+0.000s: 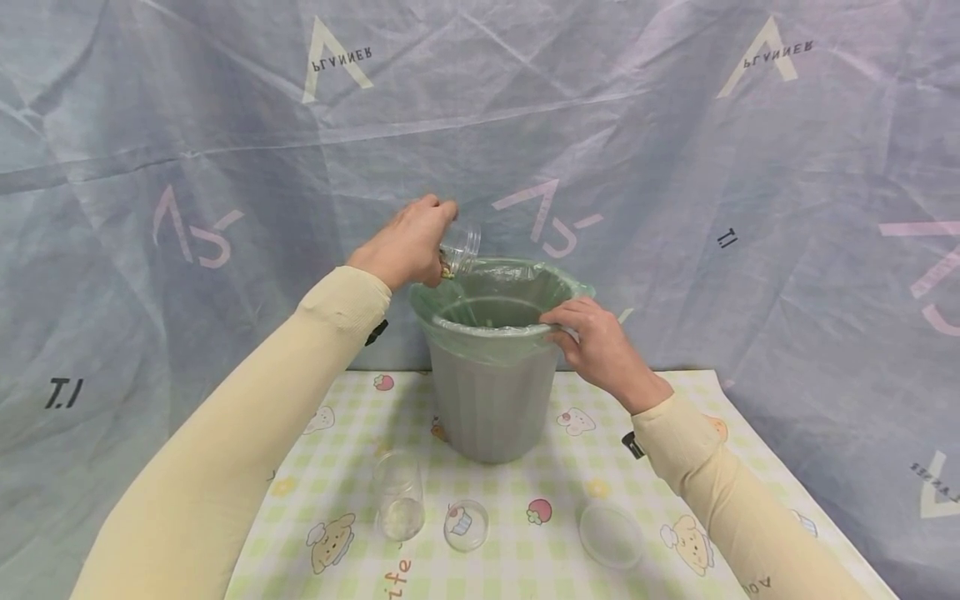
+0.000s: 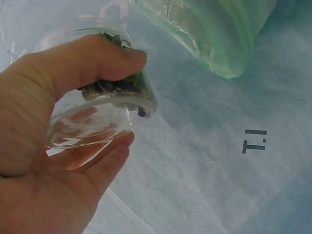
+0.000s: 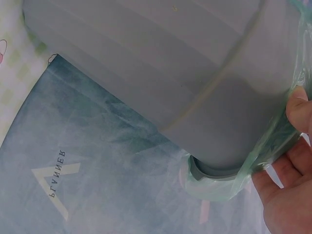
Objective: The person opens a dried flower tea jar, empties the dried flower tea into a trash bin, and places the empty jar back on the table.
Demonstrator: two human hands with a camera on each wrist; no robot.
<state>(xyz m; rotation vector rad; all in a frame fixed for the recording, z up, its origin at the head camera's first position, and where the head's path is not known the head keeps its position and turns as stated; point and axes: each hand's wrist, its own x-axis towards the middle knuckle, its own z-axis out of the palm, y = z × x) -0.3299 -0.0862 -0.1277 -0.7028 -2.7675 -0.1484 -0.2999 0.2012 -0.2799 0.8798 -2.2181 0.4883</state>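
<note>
My left hand (image 1: 412, 240) grips a clear plastic jar (image 1: 462, 248), tipped sideways over the left rim of a grey trash can (image 1: 487, 400). Dark, dried-looking bits (image 2: 109, 88) lie against the jar's lower side in the left wrist view, with the thumb across its wall. A thin green bag (image 1: 495, 350) lines the can and folds out over its rim. At the can's right front, my right hand (image 1: 596, 342) pinches the bagged rim, thumb outside and fingers reaching over the edge.
In front of the can, a second clear jar (image 1: 399, 496) stands on the checked tablecloth (image 1: 517, 567). Beside it lies a small clear round lid (image 1: 467, 526), and a whitish round lid (image 1: 611, 535) lies farther right. A grey-blue printed curtain (image 1: 600, 150) hangs close behind the can.
</note>
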